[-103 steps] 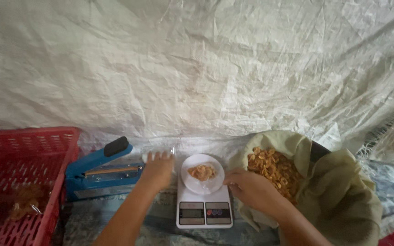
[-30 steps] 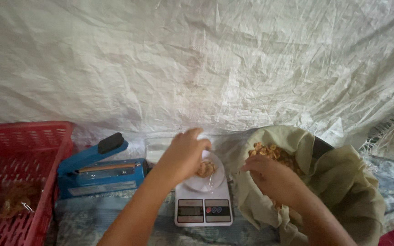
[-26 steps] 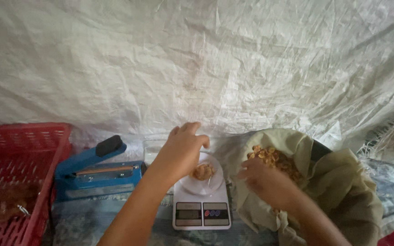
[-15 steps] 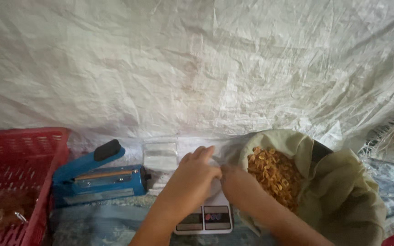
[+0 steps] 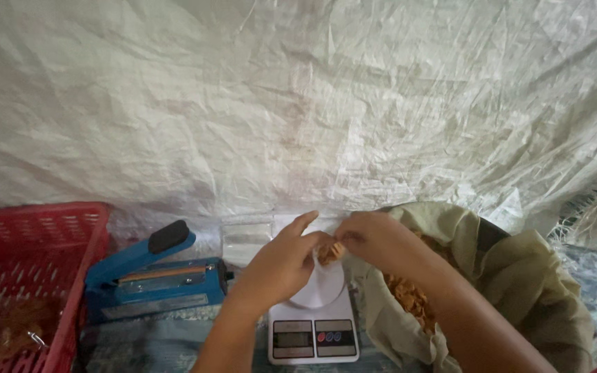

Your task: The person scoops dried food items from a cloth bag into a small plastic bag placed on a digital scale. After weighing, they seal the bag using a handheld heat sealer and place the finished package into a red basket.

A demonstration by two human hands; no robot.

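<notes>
- Left hand: raised over the white kitchen scale, fingers curled, thumb and forefinger pinched at the rim of a small clear bag. Grasping the bag.
- Right hand: meets the left hand from the right, fingertips pinched on the same bag at its other side. Grasping the bag as well.
- Clear bag: held between both hands just above the scale's white round plate; a small clump of orange-brown snack pieces shows inside it. Cannot tell whether the bag's bottom touches the plate.
- Scale: flat, white, display and buttons at the near edge, partly covered by the left wrist.
- Sack: olive-green cloth sack, open-mouthed, just right of the scale, under the right forearm. More of the orange-brown pieces lie inside; the forearm hides a good part of them.
- Heat sealer: blue, black handle tilted up, left of the scale and near the left forearm, not touched.
- Stack of empty clear bags: flat, behind the sealer and the scale, left of the hands.
- Red crate: plastic, latticed, far left, well apart from the hands; brownish filled packets sit low in it, blurred.
- Backdrop: crumpled white woven sheet fills the upper view behind everything.
</notes>
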